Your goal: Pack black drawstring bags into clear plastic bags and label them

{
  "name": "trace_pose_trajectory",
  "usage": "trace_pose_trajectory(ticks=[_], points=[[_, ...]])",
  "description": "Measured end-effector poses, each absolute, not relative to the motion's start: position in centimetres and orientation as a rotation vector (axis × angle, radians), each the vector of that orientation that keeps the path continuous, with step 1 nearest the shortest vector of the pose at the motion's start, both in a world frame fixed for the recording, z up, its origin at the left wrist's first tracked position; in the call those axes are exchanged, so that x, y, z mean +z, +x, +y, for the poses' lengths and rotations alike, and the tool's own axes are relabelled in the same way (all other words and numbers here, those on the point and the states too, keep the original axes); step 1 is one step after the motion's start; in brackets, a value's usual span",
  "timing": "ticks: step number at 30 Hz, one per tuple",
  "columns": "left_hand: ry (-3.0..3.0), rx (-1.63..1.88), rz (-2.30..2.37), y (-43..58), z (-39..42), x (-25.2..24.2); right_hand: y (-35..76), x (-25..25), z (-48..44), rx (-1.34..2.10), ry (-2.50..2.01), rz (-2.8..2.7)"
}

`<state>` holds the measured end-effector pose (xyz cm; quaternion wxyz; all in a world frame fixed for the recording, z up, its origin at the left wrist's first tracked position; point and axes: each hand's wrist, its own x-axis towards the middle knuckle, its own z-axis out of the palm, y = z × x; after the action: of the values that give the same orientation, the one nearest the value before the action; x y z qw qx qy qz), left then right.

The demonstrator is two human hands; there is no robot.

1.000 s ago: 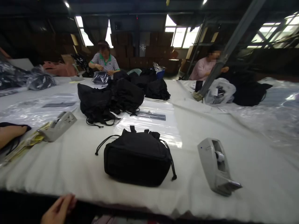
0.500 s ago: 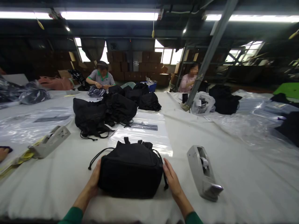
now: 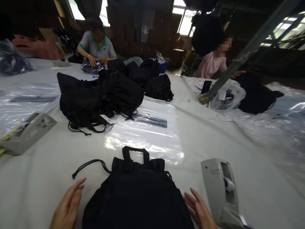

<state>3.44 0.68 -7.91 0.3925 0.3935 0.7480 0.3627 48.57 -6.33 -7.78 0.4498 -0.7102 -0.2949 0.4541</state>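
A black drawstring bag lies flat on the white table, its handle loop pointing away from me and a cord stretching out to the left. My left hand is beside the bag's left side, fingers apart and a gap between it and the fabric. On the other side, my right hand is open at the bag's right edge, fingers spread, holding nothing. Beyond the handle lies a clear plastic sheet with a dark printed strip.
Tape dispensers stand at right and left. Several black bags are heaped ahead. Across the table are a person in a striped shirt and one in pink. A metal post rises at right.
The bag has gone from standing bunched between my hands to lying flat, its handle raised into view. My left hand has come off it. The view has tilted down.
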Motion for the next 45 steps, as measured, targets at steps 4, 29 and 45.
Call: trace_pose_trajectory(ticks=[4,29,45], points=[[1.073,0.916,1.654,5.3,9.5,-3.5,46.7,-2.4,2.5,0.879,-1.863,-1.101],[1.942,0.102,0.723,14.4,3.3,3.5,42.0,0.0,-4.2,0.856,-1.356,-2.019],[1.875,0.706,1.150,16.4,24.2,-4.4,41.5,-2.8,18.1,0.648,-1.876,-1.819]])
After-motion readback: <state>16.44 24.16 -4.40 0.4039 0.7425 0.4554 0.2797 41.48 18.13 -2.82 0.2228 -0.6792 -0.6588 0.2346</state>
